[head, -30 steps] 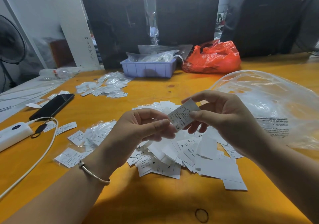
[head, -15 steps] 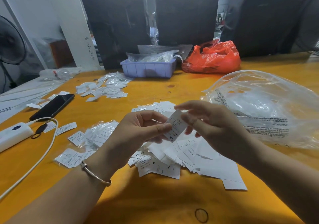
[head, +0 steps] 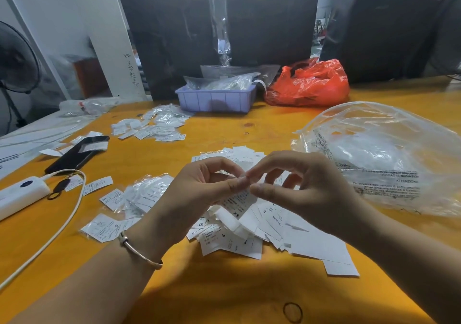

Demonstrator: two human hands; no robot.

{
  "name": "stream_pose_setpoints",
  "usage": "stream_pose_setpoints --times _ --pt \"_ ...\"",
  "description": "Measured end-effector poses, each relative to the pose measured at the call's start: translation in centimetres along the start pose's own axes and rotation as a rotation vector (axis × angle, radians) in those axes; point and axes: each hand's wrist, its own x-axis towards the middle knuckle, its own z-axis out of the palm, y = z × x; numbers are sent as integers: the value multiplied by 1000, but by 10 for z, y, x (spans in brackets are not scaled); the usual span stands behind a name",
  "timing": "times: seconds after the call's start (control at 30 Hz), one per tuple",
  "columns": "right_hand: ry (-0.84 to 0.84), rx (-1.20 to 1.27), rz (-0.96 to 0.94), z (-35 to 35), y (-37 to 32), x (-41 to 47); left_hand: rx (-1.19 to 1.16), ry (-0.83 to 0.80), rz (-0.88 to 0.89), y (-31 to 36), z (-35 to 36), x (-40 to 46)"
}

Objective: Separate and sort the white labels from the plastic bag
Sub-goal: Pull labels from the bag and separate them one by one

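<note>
White label (head: 237,202) (marked XS) above label pile (head: 249,234), beside clear bag (head: 389,159).

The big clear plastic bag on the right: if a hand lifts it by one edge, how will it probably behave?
The clear plastic bag would probably sag, since its thin film lies crumpled and puffed on the table. It looks nearly empty, so likely light. Its glossy surface may be slippery.

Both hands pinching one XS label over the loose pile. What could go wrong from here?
1. The held label hangs right above the mixed pile holding S and XS labels; a slip from the left hand or right hand could lose it there.
2. The clear plastic bag beside the right hand could be knocked onto the pile.
</note>
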Motion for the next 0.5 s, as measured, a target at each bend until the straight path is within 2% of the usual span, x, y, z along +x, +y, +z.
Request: stream_pose_setpoints --times 0.1,0.37,0.5 --pt "-12 61 39 -1 2 0 3 -3 3 0 0 0" --pt "129 207 39 -4 8 3 47 -7 -10 -2 -2 3" --pt "142 226 35 -4 9 2 99 3 -1 -2 -2 4"
